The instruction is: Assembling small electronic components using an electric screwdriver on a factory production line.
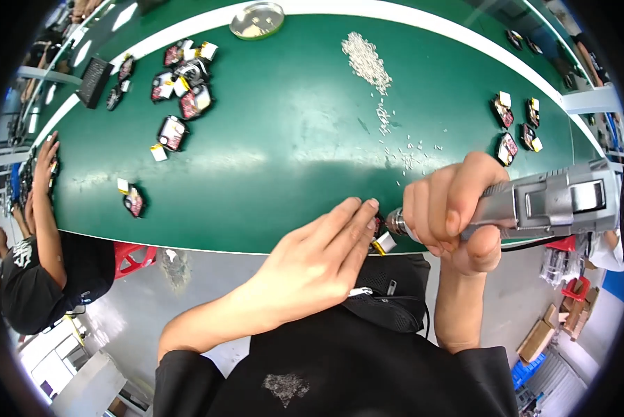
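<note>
One small dark device (pixel 378 225), mostly hidden, at green table's (pixel 270 174) near edge, just R of straight, close-set fingers of L hand (pixel 319 267) (grip unclear), nearer than R hand (pixel 459 207), wrapped round grey power driver (pixel 565 203), long axis approx. L–R, tip just beside device.

I can read no lettering or numbers from here; the white print (pixel 21 254) on a co-worker's black shirt (pixel 34 304) is too small.
</note>
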{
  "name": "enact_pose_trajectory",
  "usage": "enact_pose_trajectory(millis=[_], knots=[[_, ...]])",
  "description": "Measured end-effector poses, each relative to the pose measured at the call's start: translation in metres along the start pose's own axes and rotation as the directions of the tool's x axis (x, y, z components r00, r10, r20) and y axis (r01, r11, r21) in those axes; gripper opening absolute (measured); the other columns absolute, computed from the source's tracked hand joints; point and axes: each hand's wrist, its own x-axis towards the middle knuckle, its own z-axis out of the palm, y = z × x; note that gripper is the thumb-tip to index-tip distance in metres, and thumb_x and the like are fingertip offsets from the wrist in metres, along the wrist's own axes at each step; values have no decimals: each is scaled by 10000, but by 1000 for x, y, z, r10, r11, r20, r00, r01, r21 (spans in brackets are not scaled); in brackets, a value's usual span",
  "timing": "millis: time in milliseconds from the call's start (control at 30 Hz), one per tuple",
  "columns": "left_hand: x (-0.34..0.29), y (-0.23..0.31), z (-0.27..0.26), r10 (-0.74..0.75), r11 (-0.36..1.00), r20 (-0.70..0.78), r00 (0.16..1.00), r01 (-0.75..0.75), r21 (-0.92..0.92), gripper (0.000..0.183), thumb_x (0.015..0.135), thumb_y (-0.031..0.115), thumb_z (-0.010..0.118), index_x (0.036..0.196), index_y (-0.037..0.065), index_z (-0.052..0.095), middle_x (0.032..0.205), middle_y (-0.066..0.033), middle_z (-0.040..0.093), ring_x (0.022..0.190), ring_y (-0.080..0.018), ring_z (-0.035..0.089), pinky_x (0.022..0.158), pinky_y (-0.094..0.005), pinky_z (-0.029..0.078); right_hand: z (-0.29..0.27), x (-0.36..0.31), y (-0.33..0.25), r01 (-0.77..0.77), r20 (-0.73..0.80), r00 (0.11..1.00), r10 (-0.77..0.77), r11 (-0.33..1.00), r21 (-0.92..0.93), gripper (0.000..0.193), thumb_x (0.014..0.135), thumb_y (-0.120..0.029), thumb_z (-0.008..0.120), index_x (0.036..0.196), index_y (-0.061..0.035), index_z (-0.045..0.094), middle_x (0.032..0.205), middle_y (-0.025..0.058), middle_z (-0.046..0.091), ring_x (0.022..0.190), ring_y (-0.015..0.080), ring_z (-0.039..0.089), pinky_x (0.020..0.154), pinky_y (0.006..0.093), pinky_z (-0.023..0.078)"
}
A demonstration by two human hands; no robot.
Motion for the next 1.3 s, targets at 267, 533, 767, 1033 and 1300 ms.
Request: enact_pose_trajectory(millis=[267,533,767,1033,1300], knots=[[-21,-21,-30,-212,977,51,976,212,10,424,701,32,690,1111,-10,593,1148,-133,604,1034,-303,594,868,-383,509,-36,-11,-22,244,250,918,-307,936,255,302,851,-299,700,871,-53,526,570,-5,510,458,105,493,471,245,410],[1,-40,-37,-408,775,-327,852,513,369,454,782,18,679,1218,41,555,1295,-172,474,1163,-346,467,944,-423,412,-74,-63,-33,288,-133,954,-270,948,134,265,947,-338,542,890,-93,459,510,-40,369,404,76,383,471,251,370],[91,-46,12,-196,943,-236,952,249,222,236,764,-12,673,993,-4,618,999,-112,578,892,-289,567,748,-371,475,-77,-74,-19,285,-258,939,-228,935,212,234,966,-296,504,866,-91,449,507,-36,351,405,74,363,468,252,363],[111,-51,14,-168,920,-142,975,207,333,127,773,15,664,897,7,636,868,-98,603,784,-276,599,688,-372,490,-81,-78,-20,282,-263,943,-206,913,296,239,948,-281,534,843,-90,437,511,-25,377,418,88,400,488,264,393],[118,-58,14,-89,896,-54,995,104,432,111,770,-5,660,876,8,629,829,-84,592,743,-258,593,646,-365,492,-80,-78,-22,268,-260,947,-191,913,306,244,947,-289,532,847,-92,429,514,-24,381,425,90,407,501,265,398]])
